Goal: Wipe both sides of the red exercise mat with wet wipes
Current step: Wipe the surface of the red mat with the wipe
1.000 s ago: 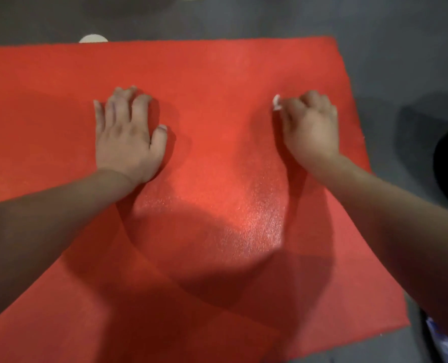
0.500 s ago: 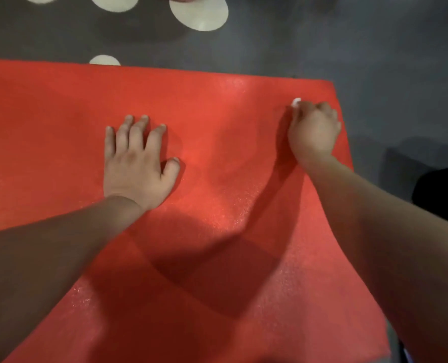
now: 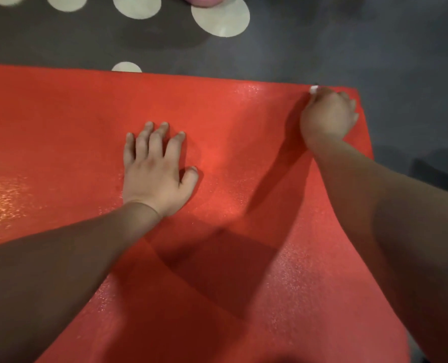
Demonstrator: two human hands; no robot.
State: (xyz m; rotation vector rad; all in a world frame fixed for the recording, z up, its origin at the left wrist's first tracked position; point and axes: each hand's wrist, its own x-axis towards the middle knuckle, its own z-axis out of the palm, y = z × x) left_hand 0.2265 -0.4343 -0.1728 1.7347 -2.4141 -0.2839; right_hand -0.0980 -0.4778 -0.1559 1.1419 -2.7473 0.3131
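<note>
Curled fingers of the right hand [image 3: 327, 113] grip a white wipe [image 3: 314, 89] at the one o'clock corner of the mat [image 3: 60, 127]. The left hand [image 3: 157, 169] lies flat at centre, fingers spread. Wiping past the edge may drag the wipe onto the floor [image 3: 322, 48].

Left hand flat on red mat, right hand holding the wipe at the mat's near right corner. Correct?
Not quite. The head view shows the right hand gripping the wipe, of which only a white scrap shows, at the far right corner of the red mat, not the near one. The left hand does lie flat on it.
</note>
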